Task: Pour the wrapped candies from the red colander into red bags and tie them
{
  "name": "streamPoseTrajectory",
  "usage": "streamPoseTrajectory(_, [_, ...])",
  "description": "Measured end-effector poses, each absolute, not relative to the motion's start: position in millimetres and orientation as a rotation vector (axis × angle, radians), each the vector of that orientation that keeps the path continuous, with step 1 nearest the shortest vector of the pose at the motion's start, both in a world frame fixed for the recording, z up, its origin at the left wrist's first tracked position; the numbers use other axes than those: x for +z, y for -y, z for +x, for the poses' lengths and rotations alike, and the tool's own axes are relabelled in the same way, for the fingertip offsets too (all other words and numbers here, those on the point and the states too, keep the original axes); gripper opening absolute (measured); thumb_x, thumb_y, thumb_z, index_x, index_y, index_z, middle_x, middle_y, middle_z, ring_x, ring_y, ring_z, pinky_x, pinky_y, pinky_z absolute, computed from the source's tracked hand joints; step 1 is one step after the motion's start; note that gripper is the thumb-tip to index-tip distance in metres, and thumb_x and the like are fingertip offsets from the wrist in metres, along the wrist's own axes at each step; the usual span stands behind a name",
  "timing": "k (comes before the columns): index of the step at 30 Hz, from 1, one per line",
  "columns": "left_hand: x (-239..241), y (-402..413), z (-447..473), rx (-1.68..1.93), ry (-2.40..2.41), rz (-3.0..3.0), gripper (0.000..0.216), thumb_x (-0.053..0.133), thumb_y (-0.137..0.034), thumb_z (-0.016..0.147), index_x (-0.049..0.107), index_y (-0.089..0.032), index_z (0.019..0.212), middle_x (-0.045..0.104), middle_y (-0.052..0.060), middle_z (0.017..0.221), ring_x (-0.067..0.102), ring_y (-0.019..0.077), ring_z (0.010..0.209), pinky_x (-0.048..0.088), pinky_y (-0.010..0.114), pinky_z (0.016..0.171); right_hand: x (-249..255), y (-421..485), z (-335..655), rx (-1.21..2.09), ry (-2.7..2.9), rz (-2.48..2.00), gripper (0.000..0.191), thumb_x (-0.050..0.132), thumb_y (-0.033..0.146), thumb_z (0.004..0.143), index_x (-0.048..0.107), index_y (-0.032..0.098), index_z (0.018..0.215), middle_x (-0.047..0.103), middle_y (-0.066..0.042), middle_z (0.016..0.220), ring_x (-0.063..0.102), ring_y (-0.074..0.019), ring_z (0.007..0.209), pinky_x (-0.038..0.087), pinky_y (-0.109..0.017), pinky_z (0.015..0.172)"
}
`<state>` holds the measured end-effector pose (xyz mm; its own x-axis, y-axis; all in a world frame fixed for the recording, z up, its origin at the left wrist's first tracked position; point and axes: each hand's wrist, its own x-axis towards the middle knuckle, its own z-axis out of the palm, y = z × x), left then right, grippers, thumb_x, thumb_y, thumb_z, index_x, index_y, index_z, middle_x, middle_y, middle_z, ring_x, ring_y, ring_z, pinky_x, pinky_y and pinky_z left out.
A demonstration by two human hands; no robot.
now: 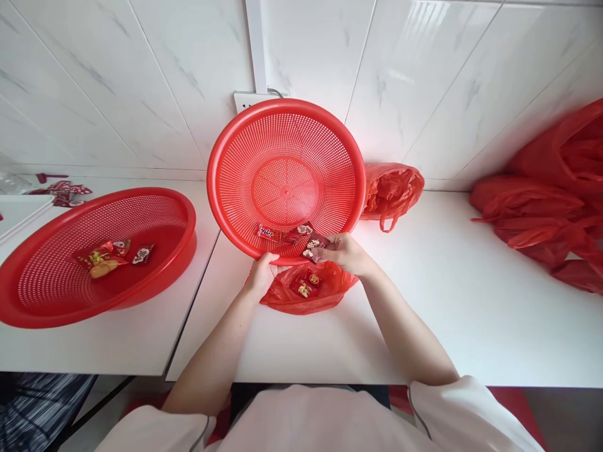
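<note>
head | left-hand grip (261,276): clasping lower rim of tilted red basket (217,169) | right-hand grip (349,254): pinching dark packet (311,248) at that rim, over open red bag (306,306) on worktop (438,301) | packet: probably light, slick-wrapped; best taken by its edge

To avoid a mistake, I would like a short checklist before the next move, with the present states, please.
1. Left hand gripping the rim of the red perforated basket: ok.
2. Basket level: not ok, tilted toward the person, wrapped packets at its lower side.
3. Right hand holding the dark red packet: ok.
4. Red plastic bag open below: ok, packets visible inside.
5. Bag's far edge free: cannot tell, basket hides it.
</note>
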<state>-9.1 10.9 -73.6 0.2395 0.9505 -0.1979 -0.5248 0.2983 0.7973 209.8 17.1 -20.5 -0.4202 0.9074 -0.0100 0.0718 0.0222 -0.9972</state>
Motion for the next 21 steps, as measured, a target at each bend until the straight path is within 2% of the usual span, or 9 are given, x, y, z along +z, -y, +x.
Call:
streamPoseTrajectory(4, [-71, -12, -10, 1.185, -0.796, 0.677, 0.022, 0.055, -0.021, 0.073, 0.068, -0.009, 0.085, 0.072, 0.012, 0.095, 0.067, 0.0282, 0.096, 0.053, 0.043, 0.088, -13, -14, 215, 1.354, 1.734, -1.078, 0.033, 0.063, 0.039, 0.08, 0.064, 0.016, 0.104, 0.07, -0.004, 0.087, 0.065, -0.0186, 0.076, 0.052, -0.032, 0.069])
streamPoseTrajectory(9, [-66, -13, -12, 1.252, -0.827, 0.672, 0.016, 0.058, -0.02, 0.071, 0.066, -0.01, 0.08, 0.072, 0.01, 0.089, 0.067, 0.0266, 0.092, 0.053, 0.042, 0.085, -9, -9, 228, 0.966, 2.315, -1.425, 0.028, 0.059, 0.035, 0.081, 0.063, 0.025, 0.107, 0.07, -0.002, 0.088, 0.064, -0.0192, 0.076, 0.049, -0.03, 0.066])
streamPoseTrajectory(12, [-65, -14, -12, 1.274, -0.825, 0.656, 0.015, 0.059, -0.019, 0.069, 0.064, -0.011, 0.08, 0.071, 0.01, 0.09, 0.067, 0.027, 0.094, 0.054, 0.044, 0.085, -11, -10, 233, 0.829, 2.407, -1.663, 0.027, 0.06, 0.032, 0.08, 0.063, 0.025, 0.105, 0.071, -0.004, 0.089, 0.065, -0.0201, 0.075, 0.047, -0.029, 0.062])
streamPoseTrajectory(15, [-66, -14, -11, 1.27, -0.814, 0.671, 0.016, 0.058, -0.019, 0.07, 0.064, -0.011, 0.082, 0.071, 0.01, 0.09, 0.066, 0.0271, 0.096, 0.054, 0.042, 0.084, -12, -11, 233, 0.543, 2.331, -1.821, 0.024, 0.053, 0.03, 0.085, 0.065, 0.023, 0.105, 0.071, -0.006, 0.089, 0.065, -0.0219, 0.079, 0.046, -0.031, 0.064])
streamPoseTrajectory(18, [-69, -13, -11, 1.262, -0.808, 0.68, 0.017, 0.058, -0.02, 0.071, 0.064, -0.011, 0.084, 0.071, 0.009, 0.089, 0.066, 0.0267, 0.097, 0.054, 0.041, 0.084, -8, -11, 232, 0.298, 2.241, -1.863, 0.025, 0.046, 0.034, 0.09, 0.067, 0.023, 0.096, 0.07, -0.007, 0.083, 0.064, -0.0227, 0.075, 0.043, -0.031, 0.062])
streamPoseTrajectory(21, [-70, -13, -9, 1.26, -0.801, 0.684, 0.018, 0.058, -0.02, 0.07, 0.065, -0.012, 0.085, 0.072, 0.009, 0.092, 0.066, 0.0273, 0.099, 0.053, 0.043, 0.086, -3, -10, 229, 0.2, 2.171, -1.791, 0.025, 0.044, 0.034, 0.092, 0.066, 0.021, 0.088, 0.069, -0.006, 0.076, 0.062, -0.0213, 0.069, 0.042, -0.03, 0.06])
